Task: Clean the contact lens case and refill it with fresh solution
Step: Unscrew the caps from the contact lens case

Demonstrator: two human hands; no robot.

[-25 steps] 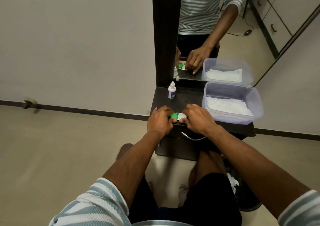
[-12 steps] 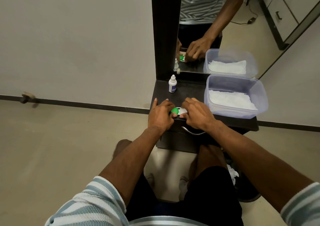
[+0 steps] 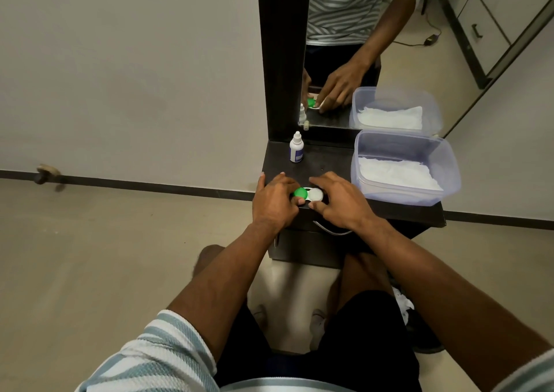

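The contact lens case [image 3: 308,195] lies near the front edge of the dark dresser top [image 3: 329,157], with a green cap on its left well and a white cap on its right. My left hand [image 3: 274,202] grips the green cap side with thumb and fingers. My right hand [image 3: 337,201] holds the white cap side, fingers curled around it. A small white solution bottle [image 3: 296,148] with a blue label stands upright at the back left of the top, well apart from both hands.
A clear plastic tub [image 3: 449,163] holding white tissues sits on the right of the top. A mirror [image 3: 359,46] in a dark frame rises behind. A drawer handle [image 3: 332,231] hangs below the front edge. My knees are under the dresser.
My fingers have shifted on the case, so both the green and the white cap show more fully. The camera view has moved slightly; the case stays at the front edge.
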